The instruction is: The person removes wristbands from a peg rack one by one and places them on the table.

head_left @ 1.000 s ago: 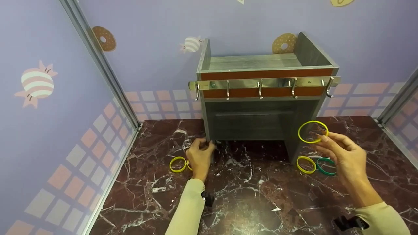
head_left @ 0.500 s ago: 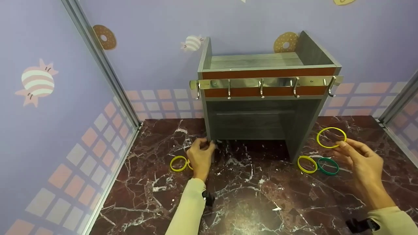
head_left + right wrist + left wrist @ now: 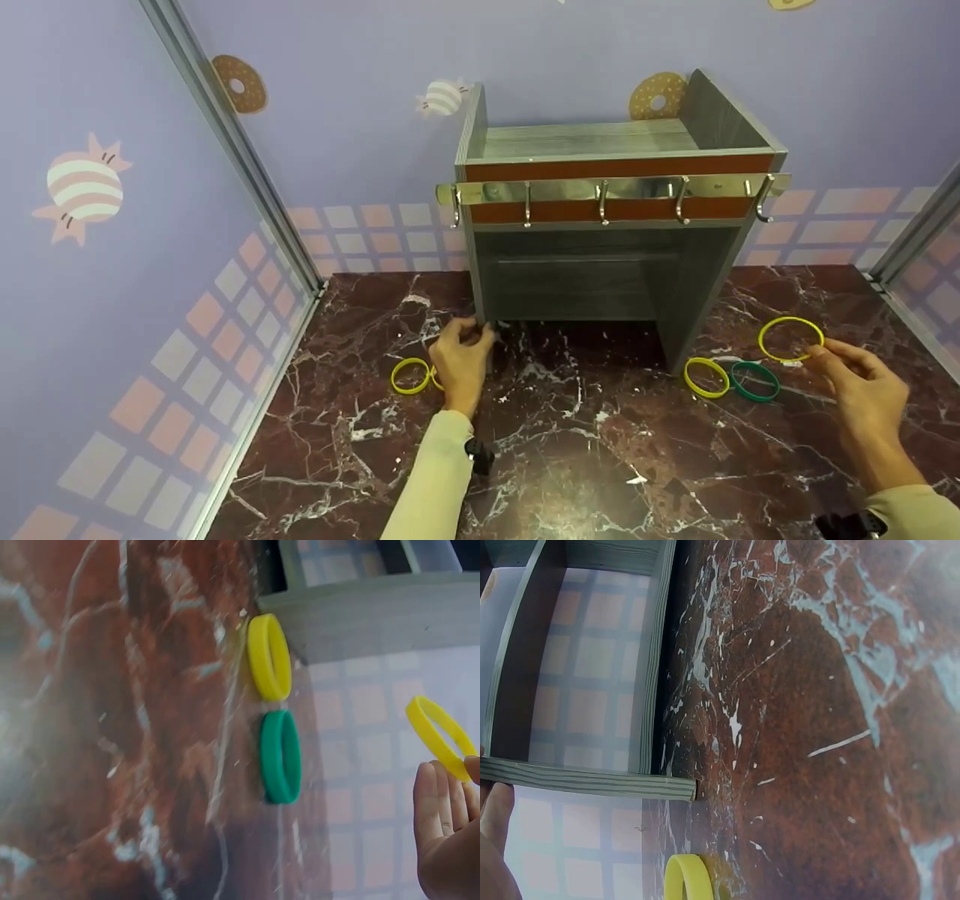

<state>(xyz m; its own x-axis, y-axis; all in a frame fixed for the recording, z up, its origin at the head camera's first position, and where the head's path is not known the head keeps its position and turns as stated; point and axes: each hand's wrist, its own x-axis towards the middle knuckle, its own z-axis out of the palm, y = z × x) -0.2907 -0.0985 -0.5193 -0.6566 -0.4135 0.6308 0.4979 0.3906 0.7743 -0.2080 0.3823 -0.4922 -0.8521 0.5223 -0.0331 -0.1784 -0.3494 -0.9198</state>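
A grey wooden shelf (image 3: 585, 139) stands on the table, with a metal rail of several hooks (image 3: 622, 190) across its red-brown front. My left hand (image 3: 459, 364) pinches the front edge of its left side panel (image 3: 585, 778). To the right of the shelf, my right hand (image 3: 870, 386) pinches a yellow silicone wristband (image 3: 791, 319) between thumb and fingers, held above the table. A yellow wristband (image 3: 259, 656) and a green wristband (image 3: 274, 757) lie side by side near the foot of the right panel. Another yellow wristband (image 3: 409, 376) lies left of my left hand, which partly hides a further band beside it.
The dark red marble-patterned table (image 3: 562, 465) extends in front of the shelf. Purple walls with candy and doughnut prints (image 3: 360, 135) enclose the back and sides. Metal corner posts (image 3: 232, 150) rise at left and right.
My right hand has moved right and down, away from the shelf, carrying the yellow wristband. The green wristband is now fully uncovered. My left hand has stayed on the panel.
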